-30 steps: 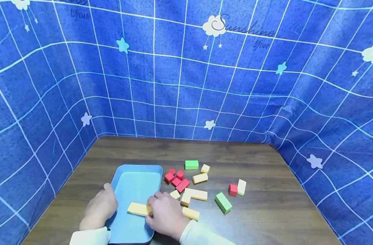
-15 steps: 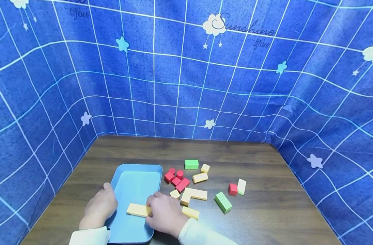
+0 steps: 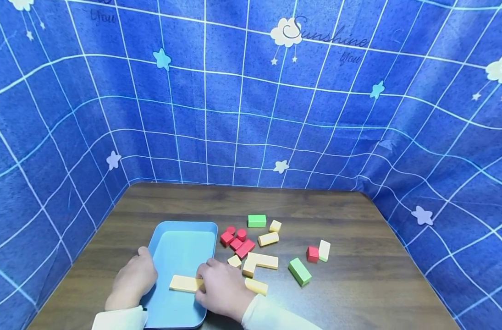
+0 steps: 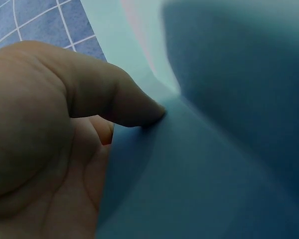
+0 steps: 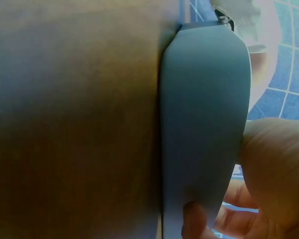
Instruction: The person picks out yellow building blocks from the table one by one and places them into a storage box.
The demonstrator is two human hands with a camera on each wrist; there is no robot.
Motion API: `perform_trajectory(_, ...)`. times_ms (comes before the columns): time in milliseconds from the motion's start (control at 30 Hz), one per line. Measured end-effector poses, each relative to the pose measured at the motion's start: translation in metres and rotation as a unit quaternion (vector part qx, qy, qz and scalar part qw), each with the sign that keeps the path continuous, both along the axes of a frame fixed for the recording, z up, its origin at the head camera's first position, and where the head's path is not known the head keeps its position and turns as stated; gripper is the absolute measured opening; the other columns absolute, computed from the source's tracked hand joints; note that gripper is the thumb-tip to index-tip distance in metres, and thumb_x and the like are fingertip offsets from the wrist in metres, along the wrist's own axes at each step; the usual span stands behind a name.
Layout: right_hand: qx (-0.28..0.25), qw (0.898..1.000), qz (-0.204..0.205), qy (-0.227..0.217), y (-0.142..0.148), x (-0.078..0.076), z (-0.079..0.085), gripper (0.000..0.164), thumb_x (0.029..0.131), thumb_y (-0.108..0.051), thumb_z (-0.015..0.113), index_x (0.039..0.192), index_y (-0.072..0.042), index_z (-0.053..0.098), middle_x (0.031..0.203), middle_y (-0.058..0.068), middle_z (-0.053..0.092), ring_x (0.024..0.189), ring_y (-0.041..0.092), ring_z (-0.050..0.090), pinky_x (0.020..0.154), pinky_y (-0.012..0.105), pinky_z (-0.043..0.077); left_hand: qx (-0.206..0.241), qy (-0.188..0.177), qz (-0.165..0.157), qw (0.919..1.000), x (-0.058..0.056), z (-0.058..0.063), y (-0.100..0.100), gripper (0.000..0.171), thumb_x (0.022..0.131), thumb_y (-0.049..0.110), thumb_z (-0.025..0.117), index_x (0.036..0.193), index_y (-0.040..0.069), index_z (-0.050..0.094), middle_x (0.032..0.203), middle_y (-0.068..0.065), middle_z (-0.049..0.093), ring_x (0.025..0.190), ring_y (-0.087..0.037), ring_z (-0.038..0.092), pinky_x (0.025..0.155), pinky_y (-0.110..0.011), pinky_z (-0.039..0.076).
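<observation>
A blue tray [image 3: 184,247] rests on the table's left part. My left hand [image 3: 135,274] grips its left side; in the left wrist view the thumb [image 4: 134,102] presses the inner wall. Over the right rim, my right hand [image 3: 223,286] grips the tray, and in the right wrist view one digit [image 5: 193,219] lies against the outer wall [image 5: 207,109]. A long yellow block [image 3: 184,283] lies in the tray, its right end hidden behind the right fingers. Just right of that hand lies a yellow cylinder [image 3: 256,286].
Red blocks [image 3: 244,249] and yellow blocks [image 3: 265,261] cluster beside the tray. Farther off are a green block [image 3: 256,221] and a yellow cylinder block [image 3: 268,239]. To the right lie another green block [image 3: 300,272], a red cube [image 3: 312,254] and a pale block [image 3: 324,250].
Both hands, the tray and the blocks keep their places. Only the head view has shifted slightly.
</observation>
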State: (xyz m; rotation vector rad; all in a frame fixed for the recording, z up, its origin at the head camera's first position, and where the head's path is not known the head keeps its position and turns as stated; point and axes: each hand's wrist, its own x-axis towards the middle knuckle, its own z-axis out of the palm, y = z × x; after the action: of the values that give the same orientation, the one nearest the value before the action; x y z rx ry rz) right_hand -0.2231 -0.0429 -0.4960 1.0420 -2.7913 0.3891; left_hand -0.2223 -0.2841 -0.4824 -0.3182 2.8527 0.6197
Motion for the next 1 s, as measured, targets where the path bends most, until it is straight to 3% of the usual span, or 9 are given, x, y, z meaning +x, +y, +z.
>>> perform_trajectory(433,-0.067,0.996,0.003,0.065,0.017,-0.006,0.014,0.019,0.078,-0.036,0.067,0.095,-0.027,0.066,0.087,-0.012,0.054,0.067,-0.002,0.046,0.047,0.019,0.041,-0.008,-0.001,-0.009,0.9999,-0.002,-0.004,-0.003,0.056,0.095,0.011,0.030,0.134,-0.021,0.005,0.121,-0.043,0.039,0.098,-0.056,0.048,0.076,-0.066,0.044)
perform_trajectory(800,-0.094,0.994,-0.023,0.056,0.031,-0.010,0.017,0.018,0.078,-0.034,0.068,0.094,-0.027,0.066,0.094,-0.012,0.055,0.078,-0.001,0.049,0.050,0.022,0.044,-0.014,-0.003,-0.013,0.9998,-0.003,-0.002,-0.002,0.056,0.095,0.011,0.032,0.133,-0.021,0.006,0.119,-0.044,0.040,0.096,-0.056,0.049,0.076,-0.065,0.045)
perform_trajectory(1000,-0.101,0.993,-0.036,0.057,0.039,-0.014,0.016,0.016,0.077,-0.031,0.067,0.092,-0.027,0.066,0.091,-0.012,0.054,0.074,0.001,0.048,0.048,0.022,0.042,-0.013,-0.005,-0.013,0.9998,-0.004,-0.003,-0.002,0.057,0.095,0.011,0.032,0.133,-0.022,0.005,0.120,-0.044,0.039,0.098,-0.056,0.047,0.077,-0.066,0.044)
